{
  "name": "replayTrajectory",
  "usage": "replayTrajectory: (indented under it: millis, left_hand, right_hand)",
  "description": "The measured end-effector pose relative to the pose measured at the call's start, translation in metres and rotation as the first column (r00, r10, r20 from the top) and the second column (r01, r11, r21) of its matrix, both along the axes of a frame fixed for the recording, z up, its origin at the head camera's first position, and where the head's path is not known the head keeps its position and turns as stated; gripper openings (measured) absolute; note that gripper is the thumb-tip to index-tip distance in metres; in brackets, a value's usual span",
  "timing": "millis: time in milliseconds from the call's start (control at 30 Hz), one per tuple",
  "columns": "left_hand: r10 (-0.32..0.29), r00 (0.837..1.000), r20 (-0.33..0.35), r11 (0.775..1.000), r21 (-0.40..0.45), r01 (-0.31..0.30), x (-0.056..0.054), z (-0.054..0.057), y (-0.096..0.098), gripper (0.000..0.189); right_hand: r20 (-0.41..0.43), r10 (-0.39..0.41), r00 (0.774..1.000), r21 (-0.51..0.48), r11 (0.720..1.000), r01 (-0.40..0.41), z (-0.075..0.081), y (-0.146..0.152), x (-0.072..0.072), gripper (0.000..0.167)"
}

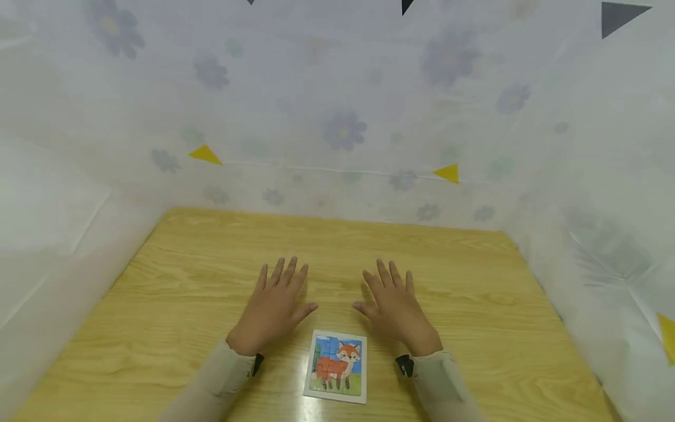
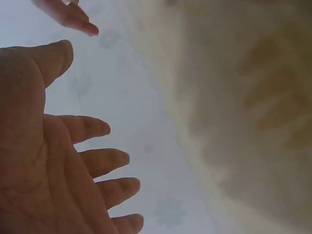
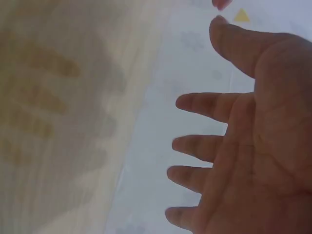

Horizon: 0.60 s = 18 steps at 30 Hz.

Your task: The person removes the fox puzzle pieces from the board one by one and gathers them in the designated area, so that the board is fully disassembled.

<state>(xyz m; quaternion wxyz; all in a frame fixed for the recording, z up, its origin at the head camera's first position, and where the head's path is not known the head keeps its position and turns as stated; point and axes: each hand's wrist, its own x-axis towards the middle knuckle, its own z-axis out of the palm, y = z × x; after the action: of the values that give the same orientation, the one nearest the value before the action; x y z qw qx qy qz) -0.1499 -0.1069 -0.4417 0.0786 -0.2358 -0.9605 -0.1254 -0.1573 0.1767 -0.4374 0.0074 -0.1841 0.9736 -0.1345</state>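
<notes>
A small jigsaw puzzle with a fox picture in a white frame lies near the front of the table, between the two forearms. Its pieces fit together into the whole picture. My left hand is to the left of it and farther back, palm down with fingers spread and nothing in it. On the other side my right hand mirrors it, fingers straight and thumb pointing inward. Both wrist views show bare palms, the left palm and the right palm, each above the table surface.
The wooden table reaches back to a pale flower-patterned curtain, with white sheeting along both sides. Yellow triangles are fixed to the curtain. Dark bands sit at the wrists by the sleeve cuffs.
</notes>
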Motion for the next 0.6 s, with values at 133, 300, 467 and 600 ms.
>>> replayTrajectory:
  millis: [133, 300, 467, 600]
  left_hand:
    - [-0.049, 0.996, 0.073, 0.998, -0.041, 0.052, 0.018, -0.007, -0.003, 0.079]
    - [-0.175, 0.971, 0.16, 0.984, -0.015, 0.18, 0.042, -0.004, -0.002, 0.082]
    - [-0.288, 0.929, 0.233, 0.956, 0.013, 0.293, 0.059, -0.002, 0.003, 0.109]
    - [-0.29, 0.933, 0.212, 0.952, -0.04, 0.304, 0.063, -0.007, 0.004, 0.116]
  right_hand:
    - [0.04, 0.067, 0.997, 0.036, 0.997, -0.069, -0.006, -0.004, 0.012, 0.07]
    - [0.039, 0.127, 0.991, 0.039, 0.991, -0.128, -0.005, -0.008, 0.026, 0.066]
    - [0.001, 0.237, 0.971, 0.017, 0.971, -0.237, -0.001, -0.016, 0.039, 0.062]
    - [-0.008, 0.343, 0.939, -0.012, 0.939, -0.343, -0.003, -0.029, 0.046, 0.052]
